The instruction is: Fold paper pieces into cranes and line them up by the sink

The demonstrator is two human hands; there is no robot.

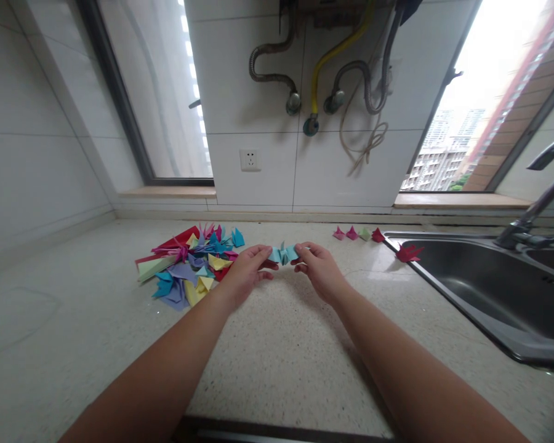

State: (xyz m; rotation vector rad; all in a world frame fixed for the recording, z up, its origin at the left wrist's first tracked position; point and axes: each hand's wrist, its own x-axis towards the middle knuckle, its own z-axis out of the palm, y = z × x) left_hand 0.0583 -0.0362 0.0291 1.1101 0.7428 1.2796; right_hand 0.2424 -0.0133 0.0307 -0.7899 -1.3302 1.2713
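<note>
A light blue origami crane [284,254] is held up above the countertop between both hands. My left hand [252,271] pinches its left wing between thumb and fingers. On the other side, my right hand [317,268] grips the right wing the same way. The wings are spread apart, with the folded body upright in the middle. Left of my left hand lies a heap of colourful folded paper [191,261], with cranes and other pieces in red, pink, blue, purple and yellow.
Several small folded paper pieces [351,233] stand in a row at the back right. A red paper crane [409,252] rests on the rim of the steel sink [471,326], under a faucet [530,215]. Behind the speckled countertop [277,369] is a tiled wall with a socket [250,160].
</note>
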